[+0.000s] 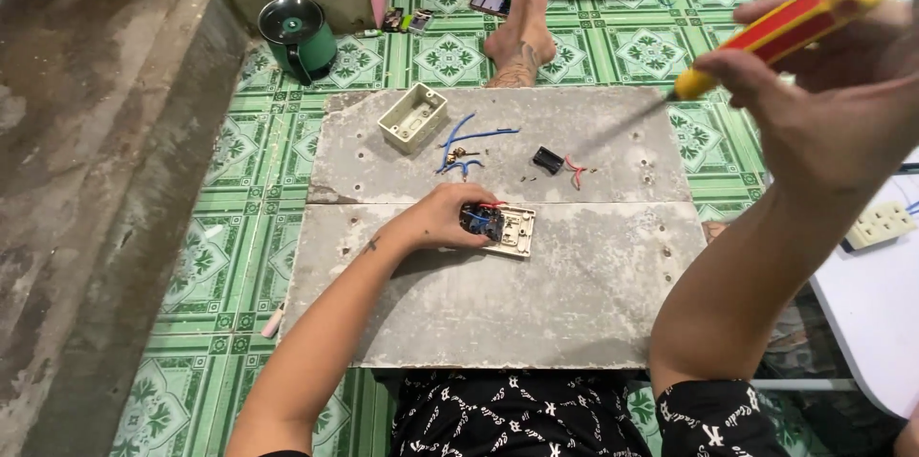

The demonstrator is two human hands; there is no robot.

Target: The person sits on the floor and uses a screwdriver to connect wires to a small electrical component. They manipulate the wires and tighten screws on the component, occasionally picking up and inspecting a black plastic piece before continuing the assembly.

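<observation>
Left hand (442, 218) is down on the grey concrete slab (574, 294), fingers curled and gripping the cream plastic switch plate (507, 230), which lies face-down near the slab's middle, its dark blue module and red and blue wire ends showing. Right hand (842, 93) is lifted high, close to the camera at the right edge, fingers wrapped around the red-and-yellow handled screwdriver (780, 31); its thin metal shaft slants down-left, tip in the air above the far slab. Up there: a cream rectangular plastic wall box (413, 117), open side up, a tangle of loose blue wires (464, 146) just beside it, and a small black component with red leads (549, 160) further right. A green round pot (299, 36) stands on the green patterned floor tiles (239, 256) beyond the slab's left corner. A white multi-socket outlet (881, 224) rests off to the right.
</observation>
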